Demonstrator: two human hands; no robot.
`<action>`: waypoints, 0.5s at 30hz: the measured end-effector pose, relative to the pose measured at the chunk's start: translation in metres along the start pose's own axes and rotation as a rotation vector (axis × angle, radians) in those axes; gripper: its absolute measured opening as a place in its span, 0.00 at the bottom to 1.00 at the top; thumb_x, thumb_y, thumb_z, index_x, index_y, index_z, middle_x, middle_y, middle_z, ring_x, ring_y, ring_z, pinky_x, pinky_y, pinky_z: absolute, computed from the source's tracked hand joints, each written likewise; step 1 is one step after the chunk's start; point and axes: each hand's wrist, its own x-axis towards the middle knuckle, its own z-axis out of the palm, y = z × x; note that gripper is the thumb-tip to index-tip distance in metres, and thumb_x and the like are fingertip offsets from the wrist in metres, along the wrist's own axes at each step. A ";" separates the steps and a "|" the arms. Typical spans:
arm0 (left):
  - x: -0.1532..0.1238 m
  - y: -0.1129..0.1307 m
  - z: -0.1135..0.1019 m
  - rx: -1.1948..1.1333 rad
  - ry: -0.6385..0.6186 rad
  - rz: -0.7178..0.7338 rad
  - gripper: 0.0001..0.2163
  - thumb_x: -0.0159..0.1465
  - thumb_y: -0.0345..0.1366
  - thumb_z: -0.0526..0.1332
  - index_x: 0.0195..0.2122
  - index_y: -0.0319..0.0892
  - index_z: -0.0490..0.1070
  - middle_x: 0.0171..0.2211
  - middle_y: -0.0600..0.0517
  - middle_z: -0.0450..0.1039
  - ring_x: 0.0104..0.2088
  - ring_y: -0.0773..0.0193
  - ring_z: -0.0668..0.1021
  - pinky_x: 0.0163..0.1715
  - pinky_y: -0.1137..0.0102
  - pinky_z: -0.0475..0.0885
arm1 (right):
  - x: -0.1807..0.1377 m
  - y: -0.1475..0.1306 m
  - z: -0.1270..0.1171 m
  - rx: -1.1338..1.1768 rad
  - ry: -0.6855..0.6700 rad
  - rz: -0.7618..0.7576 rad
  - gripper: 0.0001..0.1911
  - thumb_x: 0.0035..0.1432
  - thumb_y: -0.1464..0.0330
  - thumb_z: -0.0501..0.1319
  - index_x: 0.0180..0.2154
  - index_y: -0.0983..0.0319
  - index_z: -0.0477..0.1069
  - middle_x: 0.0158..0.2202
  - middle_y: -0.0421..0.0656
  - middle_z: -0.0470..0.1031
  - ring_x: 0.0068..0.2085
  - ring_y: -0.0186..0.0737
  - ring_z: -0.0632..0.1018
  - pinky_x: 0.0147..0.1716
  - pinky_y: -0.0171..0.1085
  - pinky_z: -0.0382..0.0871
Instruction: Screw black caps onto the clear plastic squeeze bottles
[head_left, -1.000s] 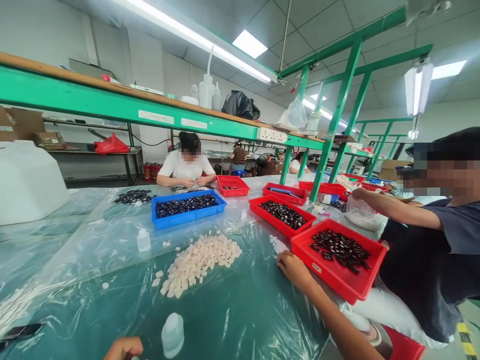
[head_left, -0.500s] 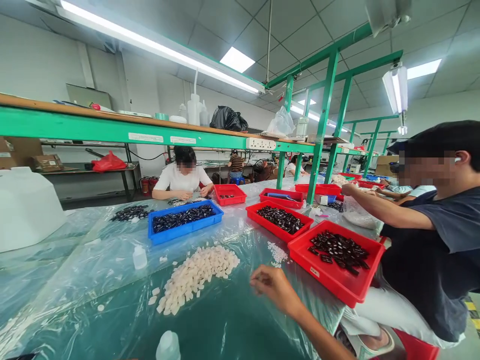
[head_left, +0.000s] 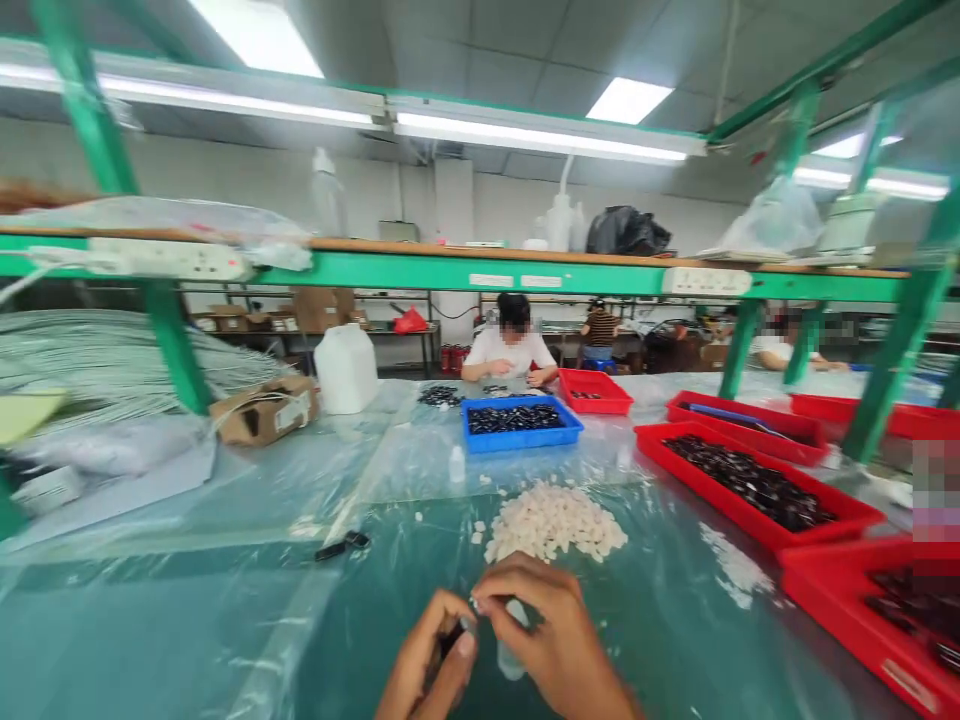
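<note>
Right hand (head_left: 551, 628) drawn across from scattered tiny white bits (head_left: 735, 565) to meet the left hand (head_left: 429, 662), its grip pinched on a white speck (head_left: 475, 604), left grip closed around a small dark object (head_left: 452, 636), above the green plastic-covered bench (head_left: 187, 630).

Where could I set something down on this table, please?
Left of the left hand, nearer than the black objects; a narrower patch separates the white pile from the scattered white bits. Crowded: around the bottle by the right hand and among the red trays.
</note>
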 end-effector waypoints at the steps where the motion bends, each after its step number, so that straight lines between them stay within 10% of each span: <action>1: -0.001 0.001 0.000 -0.030 -0.016 -0.009 0.24 0.71 0.66 0.59 0.40 0.48 0.69 0.26 0.61 0.57 0.23 0.68 0.57 0.23 0.73 0.54 | -0.003 0.001 0.004 -0.034 0.021 -0.041 0.09 0.67 0.75 0.63 0.39 0.59 0.81 0.32 0.41 0.84 0.33 0.34 0.84 0.36 0.27 0.76; 15: -0.007 -0.007 0.005 -0.239 -0.179 -0.025 0.21 0.74 0.60 0.60 0.40 0.46 0.67 0.27 0.62 0.54 0.23 0.70 0.55 0.23 0.73 0.53 | -0.033 -0.007 0.000 -0.423 -0.038 -0.286 0.16 0.68 0.82 0.60 0.53 0.61 0.73 0.38 0.43 0.86 0.37 0.38 0.88 0.41 0.31 0.81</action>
